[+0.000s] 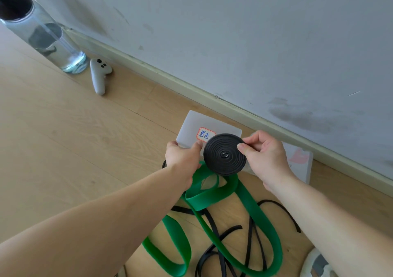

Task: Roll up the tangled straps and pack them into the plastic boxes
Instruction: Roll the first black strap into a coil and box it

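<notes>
Between the fingers [244, 148] of the right hand [268, 157], a tightly rolled black strap coil [224, 154] is pinched at its right edge. The thumb lies on its near face and the other fingertips are hidden behind it. Just left of the coil, the left hand [182, 159] grips the near edge of a translucent white plastic box [191, 127] bearing a red-bordered label; the thumb is on top and the remaining fingers curl out of sight. Whether this box is lidded cannot be made out. Below both sets of fingers, a wide green rubber strap [251, 213] loops over the wooden floor [63, 138], tangled with a thin loose black strap [214, 234]; the bottom edge cuts both off. Behind the right fingers, a second pale box with a pink mark [302, 164] is partly covered by the hand. Far left of the left fingers stand a clear water bottle [49, 36] and a white handheld controller [98, 74].
</notes>
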The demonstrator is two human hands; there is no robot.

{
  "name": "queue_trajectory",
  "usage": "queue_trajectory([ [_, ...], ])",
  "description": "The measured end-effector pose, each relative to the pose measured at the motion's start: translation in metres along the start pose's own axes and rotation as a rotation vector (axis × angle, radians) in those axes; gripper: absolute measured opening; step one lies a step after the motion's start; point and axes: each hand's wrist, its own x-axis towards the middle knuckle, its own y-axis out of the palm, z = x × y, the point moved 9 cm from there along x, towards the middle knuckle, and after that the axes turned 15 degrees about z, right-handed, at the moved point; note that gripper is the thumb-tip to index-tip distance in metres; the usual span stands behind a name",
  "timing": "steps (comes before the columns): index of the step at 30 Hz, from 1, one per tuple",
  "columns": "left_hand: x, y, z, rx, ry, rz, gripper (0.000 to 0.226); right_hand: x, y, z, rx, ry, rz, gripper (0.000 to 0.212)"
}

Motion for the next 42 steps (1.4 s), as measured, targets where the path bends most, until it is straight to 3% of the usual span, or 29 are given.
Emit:
queue_trajectory([
  [5,-0.001,0.008,0.01,0.154,-0.14,0.023,0.044,0.019,0.007,0.028,-0.265,-0.06,0.159,0.018],
  [10,0.016,0.016,-0.027,0.46,-0.007,0.137,0.036,0.031,0.01,0.042,-0.445,-0.07,0.276,0.02],
  [14,0.022,0.014,-0.054,0.581,0.078,0.124,0.035,0.032,0.017,0.036,-0.504,-0.09,0.276,0.016],
  [18,0.024,0.018,-0.046,0.454,0.038,0.096,0.038,0.037,0.012,0.03,-0.472,-0.102,0.209,0.014],
  [21,0.026,0.028,-0.049,0.466,0.118,0.061,0.046,0.039,0.013,0.032,-0.5,-0.123,0.219,0.013],
  [23,0.025,0.026,-0.049,0.432,0.14,0.046,0.037,0.04,0.015,0.032,-0.528,-0.134,0.226,0.013],
  [31,0.017,-0.004,-0.029,0.295,0.072,0.027,0.044,0.029,0.031,0.024,-0.495,-0.154,0.289,0.015],
  [39,0.01,-0.004,-0.034,0.353,0.169,0.053,0.049,0.026,0.024,0.019,-0.399,-0.109,0.244,0.02],
  [42,0.009,-0.009,-0.044,0.442,0.202,0.065,0.04,0.021,0.022,0.023,-0.383,-0.117,0.232,0.018],
])
